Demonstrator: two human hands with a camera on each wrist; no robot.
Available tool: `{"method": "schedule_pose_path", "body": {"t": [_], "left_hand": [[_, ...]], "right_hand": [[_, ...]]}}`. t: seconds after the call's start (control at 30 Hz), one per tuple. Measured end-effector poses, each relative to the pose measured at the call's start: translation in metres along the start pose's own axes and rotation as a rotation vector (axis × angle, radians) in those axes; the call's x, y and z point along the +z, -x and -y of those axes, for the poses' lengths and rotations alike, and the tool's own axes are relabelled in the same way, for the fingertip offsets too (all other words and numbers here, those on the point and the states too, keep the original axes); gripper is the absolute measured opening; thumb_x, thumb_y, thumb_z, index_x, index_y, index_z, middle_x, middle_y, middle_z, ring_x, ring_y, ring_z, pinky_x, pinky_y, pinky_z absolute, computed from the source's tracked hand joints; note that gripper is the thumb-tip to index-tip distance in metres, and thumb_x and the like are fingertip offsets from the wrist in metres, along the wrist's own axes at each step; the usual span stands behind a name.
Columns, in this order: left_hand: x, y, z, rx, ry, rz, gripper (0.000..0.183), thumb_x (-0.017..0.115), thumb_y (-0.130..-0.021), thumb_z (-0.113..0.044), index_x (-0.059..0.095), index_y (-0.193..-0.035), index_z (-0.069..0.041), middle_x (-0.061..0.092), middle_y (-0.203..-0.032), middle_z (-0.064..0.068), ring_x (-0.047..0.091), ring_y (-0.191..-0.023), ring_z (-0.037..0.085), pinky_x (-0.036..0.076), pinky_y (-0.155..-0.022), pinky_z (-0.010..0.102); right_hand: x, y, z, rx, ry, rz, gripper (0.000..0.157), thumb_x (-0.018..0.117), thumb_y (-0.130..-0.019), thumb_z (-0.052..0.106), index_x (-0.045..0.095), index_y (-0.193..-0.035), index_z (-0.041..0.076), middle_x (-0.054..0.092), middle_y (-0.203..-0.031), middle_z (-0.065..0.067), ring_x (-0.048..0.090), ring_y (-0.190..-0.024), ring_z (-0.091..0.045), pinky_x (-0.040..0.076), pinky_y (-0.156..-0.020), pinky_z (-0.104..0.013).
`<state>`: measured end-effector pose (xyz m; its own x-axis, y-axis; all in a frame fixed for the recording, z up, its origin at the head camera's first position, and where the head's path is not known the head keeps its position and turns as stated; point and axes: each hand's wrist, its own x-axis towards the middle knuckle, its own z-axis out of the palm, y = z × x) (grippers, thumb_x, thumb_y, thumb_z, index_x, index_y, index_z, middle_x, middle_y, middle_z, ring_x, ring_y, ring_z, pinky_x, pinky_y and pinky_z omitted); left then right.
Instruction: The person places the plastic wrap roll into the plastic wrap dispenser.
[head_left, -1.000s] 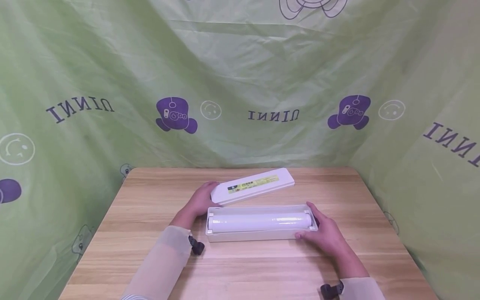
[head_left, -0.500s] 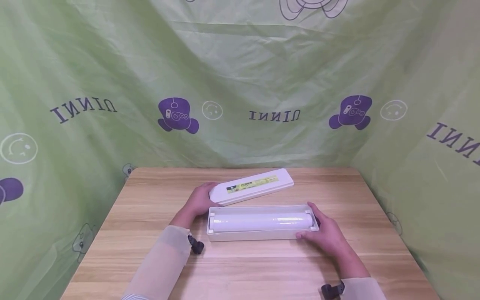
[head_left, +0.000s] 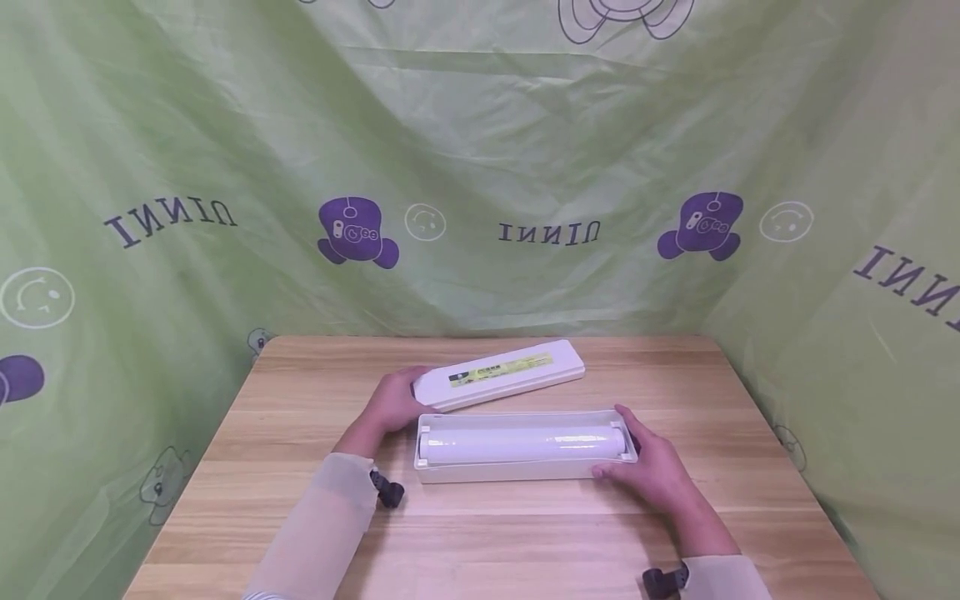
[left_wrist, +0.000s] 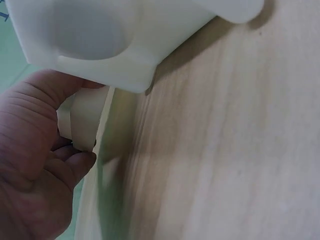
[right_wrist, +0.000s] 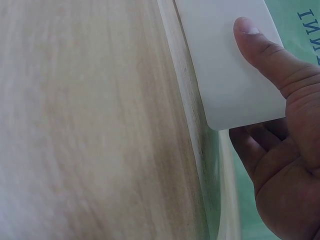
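Note:
A long white plastic box (head_left: 510,472) sits on the table in the head view, with a shiny white roll (head_left: 517,444), seemingly plastic film, lying inside it. My right hand (head_left: 651,468) grips the box's right end. In the right wrist view, the thumb (right_wrist: 262,52) presses the box wall (right_wrist: 225,65) and the fingers curl around the end. Behind the box lies its white lid (head_left: 498,382), angled, with a yellow-green label. My left hand (head_left: 393,402) holds the lid's left end. The left wrist view shows the lid end (left_wrist: 87,120) pinched between thumb and fingers, beside the box's near end (left_wrist: 117,50).
The wooden table (head_left: 510,542) extends around the box on all sides. A green printed curtain (head_left: 480,150) hangs behind the table and along both sides. Small black cameras (head_left: 388,490) are strapped at the wrists.
My left hand has drawn the lid slightly to the left. The box and my right hand stay nearly where they were.

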<state>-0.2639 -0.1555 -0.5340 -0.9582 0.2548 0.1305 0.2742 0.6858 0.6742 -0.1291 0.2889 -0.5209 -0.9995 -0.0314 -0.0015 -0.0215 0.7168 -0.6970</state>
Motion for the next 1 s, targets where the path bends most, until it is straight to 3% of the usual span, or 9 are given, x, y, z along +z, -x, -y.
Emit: {"method": "schedule_pose_path", "body": {"t": [0.33,0.63,0.87,1.0], "left_hand": [[-0.008,0.003,0.002,-0.013,0.007,-0.017,0.089,0.096,-0.054,-0.036,0.062,-0.132,-0.008,0.063,-0.128,0.008,0.059,-0.114,0.026,0.046,-0.102,0.042],[-0.018,0.007,-0.004,-0.064,0.045,-0.003,0.094,0.095,-0.057,-0.029,0.055,-0.139,-0.005,0.057,-0.138,0.013,0.053,-0.123,0.032,0.041,-0.108,0.048],[-0.028,0.01,-0.011,-0.109,0.086,-0.005,0.098,0.095,-0.054,-0.029,0.054,-0.141,-0.012,0.062,-0.129,0.006,0.059,-0.105,0.024,0.048,-0.098,0.044],[-0.035,0.012,-0.018,-0.115,0.113,-0.001,0.102,0.095,-0.053,-0.03,0.051,-0.144,-0.014,0.06,-0.132,0.006,0.059,-0.104,0.023,0.049,-0.096,0.044]], "right_hand": [[-0.001,0.0,0.002,0.0,0.007,0.001,0.121,0.086,-0.06,0.06,0.024,-0.157,0.026,0.046,-0.144,-0.026,0.043,-0.13,-0.045,0.034,-0.109,-0.06],[-0.001,0.001,0.001,0.014,-0.007,0.006,0.122,0.086,-0.059,0.06,0.022,-0.158,0.027,0.043,-0.146,-0.026,0.04,-0.133,-0.046,0.032,-0.11,-0.061],[0.0,0.0,0.0,0.015,-0.025,0.009,0.123,0.087,-0.058,0.06,0.023,-0.158,0.024,0.044,-0.145,-0.027,0.041,-0.131,-0.046,0.032,-0.109,-0.061],[-0.001,0.0,-0.002,0.012,-0.014,0.007,0.126,0.085,-0.057,0.063,0.021,-0.158,0.026,0.044,-0.144,-0.029,0.043,-0.129,-0.049,0.033,-0.108,-0.063]]}}
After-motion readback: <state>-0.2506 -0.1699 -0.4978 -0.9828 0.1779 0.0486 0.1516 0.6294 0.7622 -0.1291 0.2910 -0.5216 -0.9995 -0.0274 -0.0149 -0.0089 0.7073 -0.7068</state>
